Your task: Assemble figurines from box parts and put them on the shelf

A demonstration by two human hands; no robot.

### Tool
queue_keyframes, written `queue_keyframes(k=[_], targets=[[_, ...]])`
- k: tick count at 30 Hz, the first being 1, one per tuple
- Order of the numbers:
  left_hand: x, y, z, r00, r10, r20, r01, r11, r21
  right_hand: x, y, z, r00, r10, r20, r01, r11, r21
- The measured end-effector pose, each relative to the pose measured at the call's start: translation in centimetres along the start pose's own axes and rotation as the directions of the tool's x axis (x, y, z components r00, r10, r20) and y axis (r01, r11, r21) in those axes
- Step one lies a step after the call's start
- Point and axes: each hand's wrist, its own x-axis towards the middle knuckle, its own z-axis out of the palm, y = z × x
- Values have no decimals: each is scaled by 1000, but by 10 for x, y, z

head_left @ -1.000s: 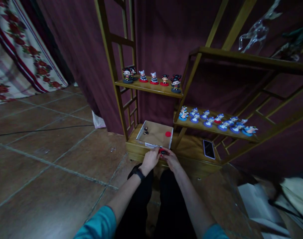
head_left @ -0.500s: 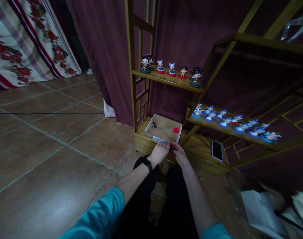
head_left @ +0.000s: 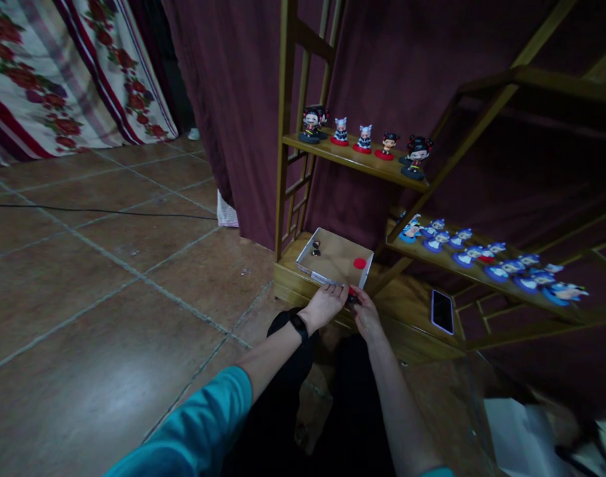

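Both hands meet just in front of the near wall of the cardboard box (head_left: 335, 260) on the bottom shelf (head_left: 288, 281). Left hand (head_left: 325, 306) and right hand (head_left: 365, 315) are pinched together on a small red-and-dark piece (head_left: 351, 294), likely a figure on its round base; it sits right between the fingertips, partly hidden. Fingers of both hands look curled and closed on it, though the exact grip is too small to make out. Just past the fingertips, inside the box, lie a loose red disc (head_left: 359, 263) toward the right-hand side and a couple of small dark bits (head_left: 315, 249) at the far left corner. My read: the step in hand is fitting or separating figure and base, held low at the box edge. The next move calls for a steady pinch from one hand while the other works the piece, with little room to spare against the box wall. To the right of the right hand, a phone (head_left: 442, 311) lies flat on the same shelf, well apart. Above and beyond the fingers, a row of red-based figures (head_left: 365, 140) stands on the upper shelf, and blue figures (head_left: 482, 253) line the middle one.
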Motion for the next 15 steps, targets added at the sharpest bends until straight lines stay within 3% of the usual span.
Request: queue_keyframes(k=[15], targets=[[-2, 0, 3, 999, 44, -18, -44, 999, 6, -3, 0, -2, 999, -28, 24, 29, 999, -20]])
